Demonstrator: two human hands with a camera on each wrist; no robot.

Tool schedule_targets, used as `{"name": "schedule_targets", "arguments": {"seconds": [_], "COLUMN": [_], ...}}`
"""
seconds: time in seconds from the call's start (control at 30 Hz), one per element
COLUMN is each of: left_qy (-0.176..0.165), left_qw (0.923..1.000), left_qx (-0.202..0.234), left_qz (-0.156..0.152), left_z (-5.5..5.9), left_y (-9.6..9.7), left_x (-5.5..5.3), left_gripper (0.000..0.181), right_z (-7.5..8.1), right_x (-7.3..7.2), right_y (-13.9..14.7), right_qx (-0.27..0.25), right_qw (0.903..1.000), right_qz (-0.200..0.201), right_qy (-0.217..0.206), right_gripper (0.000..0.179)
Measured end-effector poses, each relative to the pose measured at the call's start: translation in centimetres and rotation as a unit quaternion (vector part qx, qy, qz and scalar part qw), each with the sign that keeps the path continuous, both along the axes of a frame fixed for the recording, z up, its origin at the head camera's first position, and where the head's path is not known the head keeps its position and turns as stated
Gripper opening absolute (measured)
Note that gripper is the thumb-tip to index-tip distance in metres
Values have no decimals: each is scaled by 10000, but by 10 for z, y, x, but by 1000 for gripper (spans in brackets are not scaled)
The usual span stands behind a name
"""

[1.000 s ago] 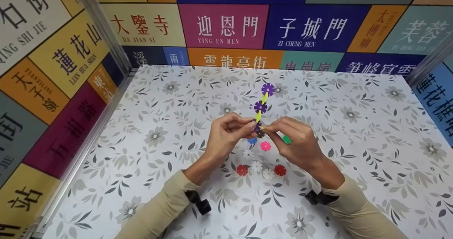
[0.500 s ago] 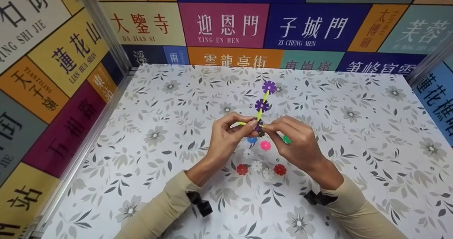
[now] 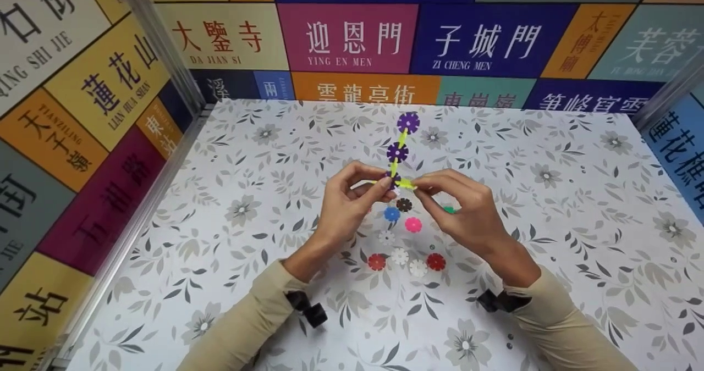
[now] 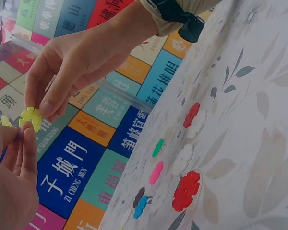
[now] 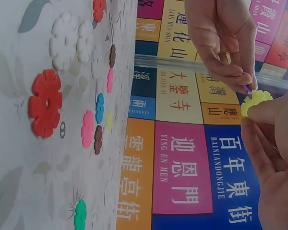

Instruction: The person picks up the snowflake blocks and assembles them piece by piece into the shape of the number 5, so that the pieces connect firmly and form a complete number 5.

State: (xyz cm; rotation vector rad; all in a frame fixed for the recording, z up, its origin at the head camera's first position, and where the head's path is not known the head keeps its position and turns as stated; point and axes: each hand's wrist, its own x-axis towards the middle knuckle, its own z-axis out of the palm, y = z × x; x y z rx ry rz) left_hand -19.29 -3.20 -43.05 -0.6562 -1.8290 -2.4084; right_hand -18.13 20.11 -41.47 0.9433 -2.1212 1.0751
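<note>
Purple and yellow notched plastic discs are joined edge to edge in a chain that rises between the hands. A purple disc point(image 3: 408, 122) tops it, and another purple disc point(image 3: 397, 152) sits lower down. My left hand point(image 3: 346, 200) pinches the lowest purple disc between thumb and fingers. My right hand point(image 3: 467, 206) pinches a yellow disc point(image 3: 406, 184) just right of that purple one. In the right wrist view this yellow disc point(image 5: 255, 101) meets the purple disc's edge point(image 5: 247, 89); the fingers partly hide the joint. The left wrist view shows the same yellow disc point(image 4: 30, 119) at the right fingertips.
Loose discs lie on the floral tabletop point(image 3: 264, 316) below the hands: brown point(image 3: 404, 204), blue point(image 3: 391, 214), pink point(image 3: 413, 225), green point(image 3: 449, 210), several white point(image 3: 400, 256) and two red point(image 3: 377, 261). Panels with lettering point(image 3: 352, 38) wall in the back and sides.
Both hands and the chain have shifted slightly up in the head view, with the chain's top going left. More of the yellow disc at the right hand shows, and the brown disc is uncovered.
</note>
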Motion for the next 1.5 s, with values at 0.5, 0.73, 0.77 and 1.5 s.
{"name": "schedule_targets", "arguments": {"seconds": [0.5, 0.73, 0.77, 1.5], "left_qy": [-314, -311, -315, -789], "left_qw": [9994, 9991, 9991, 9963], "left_qx": [-123, -245, -249, 328], "left_qz": [39, 122, 127, -115], "left_z": [-2, -5, -5, -10], "left_y": [-8, -10, -10, -5], "left_x": [-8, -11, -11, -10], "left_gripper": [27, 25, 24, 25], "right_z": [-10, -17, -19, -46], "right_x": [-11, -15, -15, 1], "right_y": [3, 10, 10, -8], "right_qx": [-23, 822, 956, 3174], "right_qw": [9988, 9869, 9833, 9093], "right_qz": [-27, -147, -143, 824], "right_qy": [-496, -1382, -1542, -2563], "right_gripper": [19, 17, 17, 45]}}
